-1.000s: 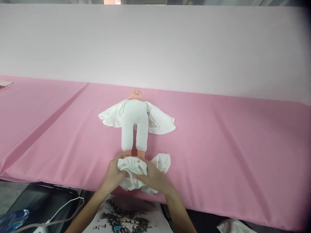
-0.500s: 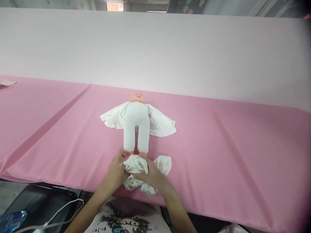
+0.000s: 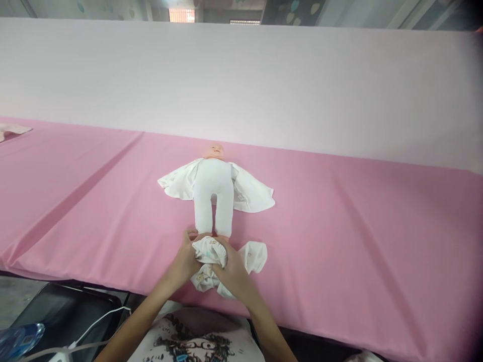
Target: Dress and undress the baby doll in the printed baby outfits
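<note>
A baby doll [image 3: 214, 183] with a white cloth body lies on its back, its head toward the wall and its feet toward me. Under it a white baby shirt [image 3: 251, 191] is spread open, a flap on each side. At the doll's feet both hands grip bunched white printed baby pants [image 3: 209, 250]. My left hand [image 3: 188, 254] holds their left edge, fingers near the doll's left-side foot in view. My right hand [image 3: 231, 269] is closed round the right edge, thumb on top. The feet are mostly hidden by the cloth and fingers.
A pink padded cover [image 3: 339, 251] spreads over the table, backed by a white panel [image 3: 241, 85]. A pale cloth [image 3: 15, 129] lies at the far left. Below the table's left edge are a black chair [image 3: 64, 306], a plastic bottle [image 3: 22, 339] and a white cable [image 3: 94, 324].
My right hand has shifted slightly left and closed more on the pants, and the bunched cloth has moved a little up against the doll's feet. The doll stays in place.
</note>
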{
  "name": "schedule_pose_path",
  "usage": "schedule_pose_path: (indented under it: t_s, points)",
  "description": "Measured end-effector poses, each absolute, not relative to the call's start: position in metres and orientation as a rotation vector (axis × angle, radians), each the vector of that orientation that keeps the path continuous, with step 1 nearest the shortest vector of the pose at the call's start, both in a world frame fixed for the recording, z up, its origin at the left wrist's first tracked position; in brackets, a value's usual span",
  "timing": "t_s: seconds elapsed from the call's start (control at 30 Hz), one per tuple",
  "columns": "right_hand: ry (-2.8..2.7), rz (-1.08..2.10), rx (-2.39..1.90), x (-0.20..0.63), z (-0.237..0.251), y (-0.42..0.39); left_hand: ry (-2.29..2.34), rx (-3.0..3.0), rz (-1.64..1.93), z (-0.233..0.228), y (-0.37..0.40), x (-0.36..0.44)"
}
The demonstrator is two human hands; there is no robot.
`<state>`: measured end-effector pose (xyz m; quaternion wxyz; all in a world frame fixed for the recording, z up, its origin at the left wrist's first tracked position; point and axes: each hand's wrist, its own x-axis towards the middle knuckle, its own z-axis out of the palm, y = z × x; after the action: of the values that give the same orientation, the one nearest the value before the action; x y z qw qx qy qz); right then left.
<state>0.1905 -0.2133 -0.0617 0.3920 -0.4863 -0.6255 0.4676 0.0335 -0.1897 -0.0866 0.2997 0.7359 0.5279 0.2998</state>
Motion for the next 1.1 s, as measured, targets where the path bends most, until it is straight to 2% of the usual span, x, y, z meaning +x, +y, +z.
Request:
schedule_pose_path:
  t_s: [0.23,0.4,0.57,0.77,1.1]
  points:
    - [-1.504,1.165,-1.268,0.185,-0.053,-0.216,1.573,2.187,0.511,-0.072,-0.183,0.039]
    - [-1.52,1.12,-1.267,0.193,-0.044,-0.216,1.666,2.128,0.406,-0.055,-0.189,0.038]
    - [-1.596,1.098,-1.22,0.2,-0.02,-0.198,1.466,2.027,0.62,-0.027,-0.19,0.024]
    - [-1.668,1.188,-1.051,0.195,0.006,-0.167,1.294,1.568,0.929,0.003,-0.181,0.004]
    - [-1.687,1.133,-0.934,0.186,0.031,-0.122,1.033,1.3,1.13,0.002,-0.141,-0.013]
